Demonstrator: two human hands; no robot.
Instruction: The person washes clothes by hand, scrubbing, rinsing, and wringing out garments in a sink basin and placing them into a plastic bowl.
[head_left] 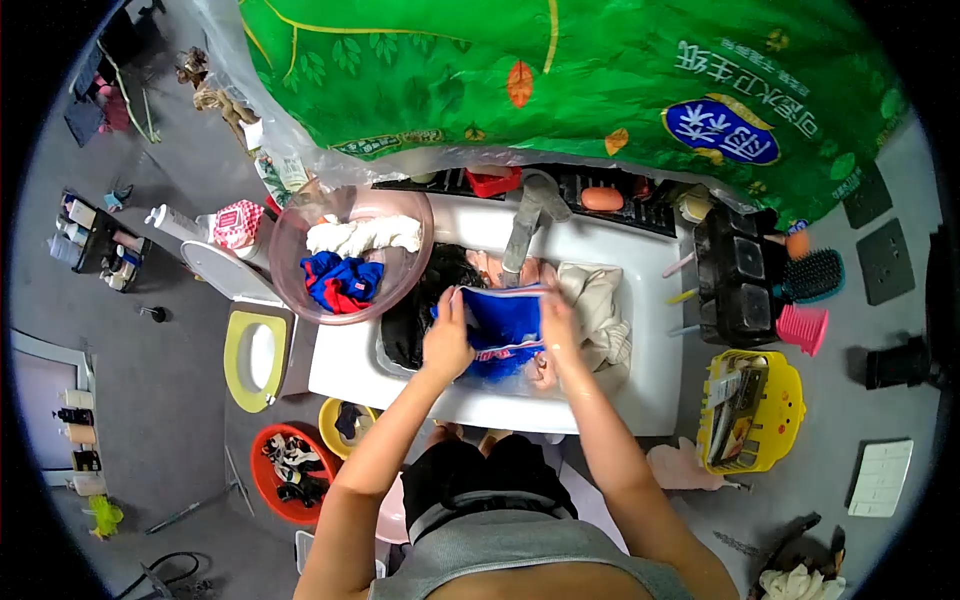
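Observation:
Over the white sink, both my hands stretch a wet blue garment with a white-and-red striped band between them. My left hand is closed on its left edge, while my right hand, slightly blurred, grips the right edge. Beneath and around it lie other clothes in the basin: black cloth at left, a cream garment at right, and pinkish cloth behind. The grey faucet stands just beyond the blue garment. Whether water fills the basin is hard to see.
A clear pink basin with white and blue-red clothes rests at the sink's left corner. A toilet, a red tub and a yellow bowl are at left. Rightward hang a black holder and a yellow basket.

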